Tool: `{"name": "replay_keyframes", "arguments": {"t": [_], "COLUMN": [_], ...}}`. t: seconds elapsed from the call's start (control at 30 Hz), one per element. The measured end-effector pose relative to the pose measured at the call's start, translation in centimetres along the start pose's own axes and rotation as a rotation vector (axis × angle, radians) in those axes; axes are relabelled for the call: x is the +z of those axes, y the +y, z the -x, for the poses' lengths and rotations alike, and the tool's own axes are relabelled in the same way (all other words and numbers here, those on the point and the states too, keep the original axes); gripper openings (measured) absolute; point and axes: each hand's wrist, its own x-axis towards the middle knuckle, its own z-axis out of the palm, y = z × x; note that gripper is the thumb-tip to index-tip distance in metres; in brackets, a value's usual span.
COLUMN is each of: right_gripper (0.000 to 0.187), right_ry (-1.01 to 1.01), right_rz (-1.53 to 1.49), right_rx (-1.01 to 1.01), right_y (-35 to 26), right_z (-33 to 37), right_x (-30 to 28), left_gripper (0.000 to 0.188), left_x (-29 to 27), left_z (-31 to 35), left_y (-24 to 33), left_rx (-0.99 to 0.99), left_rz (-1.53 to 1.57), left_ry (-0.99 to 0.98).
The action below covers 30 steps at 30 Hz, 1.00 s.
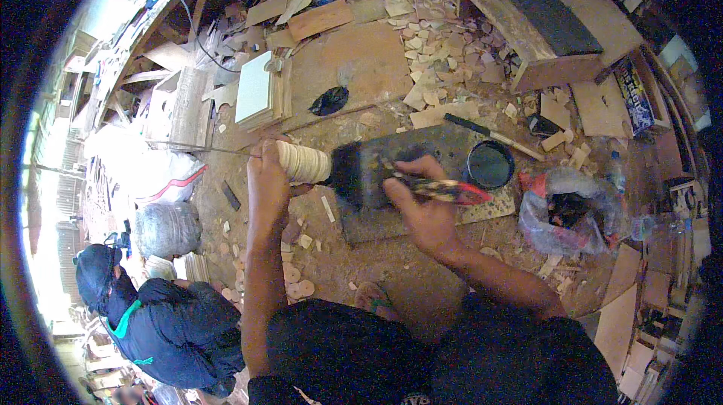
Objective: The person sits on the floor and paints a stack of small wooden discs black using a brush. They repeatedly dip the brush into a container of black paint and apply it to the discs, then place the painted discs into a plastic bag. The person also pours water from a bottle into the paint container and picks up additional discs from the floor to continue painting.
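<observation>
My left hand (269, 183) is closed round a thin rod that carries a stack of pale round wooden discs (303, 163). The rod (215, 150) sticks out leftward past my fist. Beyond the right end of the stack lies a dark-stained board (361, 220) on the ground. Over this board, my right hand (425, 209) grips a slim tool with a red end (471, 193); blur hides its exact kind. Just right of that hand, a round tub of dark liquid (490, 164) stands on the board.
A black-ended stick (493, 135) lies behind the tub. At right sits a clear plastic bag (568, 213) with dark contents. Wood offcuts (444, 51) cover the far ground; a stack of white-topped panels (256, 89) stands far left. Another person (162, 322) sits at lower left.
</observation>
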Motion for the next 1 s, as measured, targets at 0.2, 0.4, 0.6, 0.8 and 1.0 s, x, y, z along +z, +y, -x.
{"name": "replay_keyframes", "arguments": {"t": [0.2,0.4,0.6,0.8,1.0], "right_gripper": [0.022,0.027,0.023,0.022,0.023], "right_ry": [0.170,0.097,0.094,0.133,-0.205], "right_rz": [-0.090,-0.033,-0.041,-0.010,0.097], "right_rx": [0.126,0.270,0.282,0.128,0.351], "right_y": [1.2,1.1,-0.6,-0.7,1.2], "right_z": [-1.1,-1.5,-1.2,-1.5,4.2], "right_x": [-0.1,-1.6,-1.4,-1.8,-2.6], "left_gripper": [0.044,0.045,0.043,0.045,0.045], "left_x": [-1.2,-0.7,0.0,-0.4,-0.5], "left_z": [-0.8,-1.1,-0.3,-0.5,-0.8], "left_y": [-1.5,-2.5,-1.4,-1.9,-2.3], "left_rx": [0.113,0.406,0.201,0.287,0.147], "left_rz": [-0.177,-0.435,-0.195,-0.282,-0.201], "left_ry": [-0.080,0.038,0.001,0.010,0.043]}}
